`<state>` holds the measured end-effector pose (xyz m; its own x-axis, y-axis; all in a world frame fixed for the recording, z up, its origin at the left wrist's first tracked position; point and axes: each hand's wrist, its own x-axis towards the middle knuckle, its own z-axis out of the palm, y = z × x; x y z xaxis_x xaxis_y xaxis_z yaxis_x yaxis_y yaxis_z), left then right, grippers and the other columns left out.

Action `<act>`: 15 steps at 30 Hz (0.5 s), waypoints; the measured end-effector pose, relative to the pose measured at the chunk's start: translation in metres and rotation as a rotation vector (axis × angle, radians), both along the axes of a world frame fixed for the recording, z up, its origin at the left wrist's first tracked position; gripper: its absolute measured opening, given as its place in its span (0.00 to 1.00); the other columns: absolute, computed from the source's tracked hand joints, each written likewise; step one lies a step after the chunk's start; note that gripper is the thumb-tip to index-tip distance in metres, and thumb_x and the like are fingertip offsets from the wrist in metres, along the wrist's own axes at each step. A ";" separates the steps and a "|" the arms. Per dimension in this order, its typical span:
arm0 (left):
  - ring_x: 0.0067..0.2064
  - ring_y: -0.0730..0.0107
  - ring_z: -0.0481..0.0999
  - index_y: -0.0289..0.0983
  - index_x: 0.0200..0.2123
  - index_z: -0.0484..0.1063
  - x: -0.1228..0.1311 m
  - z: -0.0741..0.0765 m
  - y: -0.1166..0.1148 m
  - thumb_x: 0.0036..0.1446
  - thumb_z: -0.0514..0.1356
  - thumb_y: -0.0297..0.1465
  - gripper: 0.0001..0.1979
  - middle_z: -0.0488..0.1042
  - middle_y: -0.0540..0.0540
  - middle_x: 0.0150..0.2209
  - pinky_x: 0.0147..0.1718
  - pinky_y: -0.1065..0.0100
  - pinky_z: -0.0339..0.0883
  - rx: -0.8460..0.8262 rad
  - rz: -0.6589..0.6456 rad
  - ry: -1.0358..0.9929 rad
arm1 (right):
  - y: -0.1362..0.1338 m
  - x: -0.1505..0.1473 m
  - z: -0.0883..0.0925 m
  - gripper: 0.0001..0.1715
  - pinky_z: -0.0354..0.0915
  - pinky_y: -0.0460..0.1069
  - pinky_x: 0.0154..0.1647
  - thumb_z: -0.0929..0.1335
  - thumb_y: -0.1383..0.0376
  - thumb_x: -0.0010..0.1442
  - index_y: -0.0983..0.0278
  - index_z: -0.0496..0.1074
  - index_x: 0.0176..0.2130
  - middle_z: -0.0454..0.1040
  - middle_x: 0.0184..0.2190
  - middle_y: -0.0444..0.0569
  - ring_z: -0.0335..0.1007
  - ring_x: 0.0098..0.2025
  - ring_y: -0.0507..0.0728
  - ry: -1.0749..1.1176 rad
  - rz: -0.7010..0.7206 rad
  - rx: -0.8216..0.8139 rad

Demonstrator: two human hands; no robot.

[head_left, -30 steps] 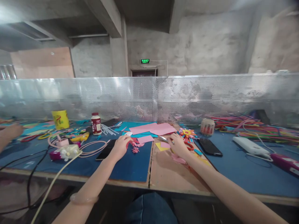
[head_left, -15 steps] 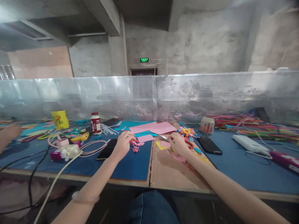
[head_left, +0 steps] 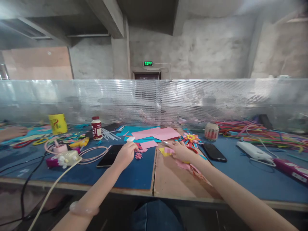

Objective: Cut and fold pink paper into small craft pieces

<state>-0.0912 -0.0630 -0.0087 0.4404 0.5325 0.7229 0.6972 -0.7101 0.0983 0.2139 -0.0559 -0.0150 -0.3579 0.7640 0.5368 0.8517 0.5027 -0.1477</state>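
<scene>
My left hand (head_left: 127, 153) is closed, with a small white object (head_left: 130, 139) at its fingertips, above the right edge of a black tablet (head_left: 109, 156). Small pink paper pieces (head_left: 139, 156) lie just right of it. My right hand (head_left: 179, 151) is wrapped round scissors, whose metal blades (head_left: 165, 142) point left; their handles are hidden. Beneath and beside that hand are a yellow paper piece (head_left: 163, 152) and pink scraps (head_left: 183, 165). Larger pink sheets (head_left: 166, 133) rest on blue paper (head_left: 127, 131) farther back.
An orange paper flower (head_left: 190, 138), a phone (head_left: 215, 152) and a jar (head_left: 211, 131) stand or lie to the right. A bottle (head_left: 96, 128), yellow container (head_left: 58, 124) and power strip (head_left: 64, 158) are at left. Another person's hand (head_left: 14, 132) shows at far left.
A white object now shows at my left hand's fingertips, and that hand is slightly lower. My right hand has turned flatter over the scissors. The other person's hand has shifted slightly.
</scene>
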 end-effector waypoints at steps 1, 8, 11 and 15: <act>0.39 0.67 0.69 0.37 0.25 0.68 0.001 -0.001 -0.003 0.52 0.46 0.18 0.15 0.71 0.47 0.32 0.43 0.62 0.64 -0.005 0.001 0.014 | 0.002 -0.003 -0.002 0.17 0.55 0.52 0.42 0.65 0.74 0.46 0.59 0.75 0.36 0.75 0.34 0.50 0.66 0.40 0.60 -0.128 -0.027 -0.049; 0.44 0.65 0.69 0.37 0.28 0.70 -0.001 -0.003 -0.014 0.54 0.47 0.19 0.13 0.69 0.44 0.40 0.47 0.61 0.63 0.054 0.059 0.033 | 0.011 -0.011 -0.015 0.20 0.52 0.55 0.45 0.62 0.77 0.50 0.60 0.74 0.38 0.75 0.31 0.53 0.67 0.39 0.62 -0.304 -0.042 0.033; 0.43 0.65 0.70 0.36 0.30 0.70 0.003 -0.003 -0.012 0.54 0.46 0.19 0.14 0.70 0.44 0.38 0.47 0.62 0.63 0.065 0.082 0.029 | 0.009 -0.011 -0.013 0.19 0.53 0.52 0.43 0.61 0.74 0.53 0.60 0.72 0.42 0.76 0.36 0.52 0.68 0.40 0.60 -0.199 -0.087 0.040; 0.41 0.66 0.71 0.36 0.33 0.71 0.022 -0.002 -0.014 0.52 0.48 0.18 0.15 0.72 0.44 0.36 0.43 0.65 0.64 -0.061 0.098 0.084 | 0.006 -0.011 -0.003 0.18 0.56 0.49 0.40 0.60 0.68 0.57 0.61 0.69 0.47 0.75 0.40 0.51 0.69 0.40 0.58 -0.128 -0.170 -0.059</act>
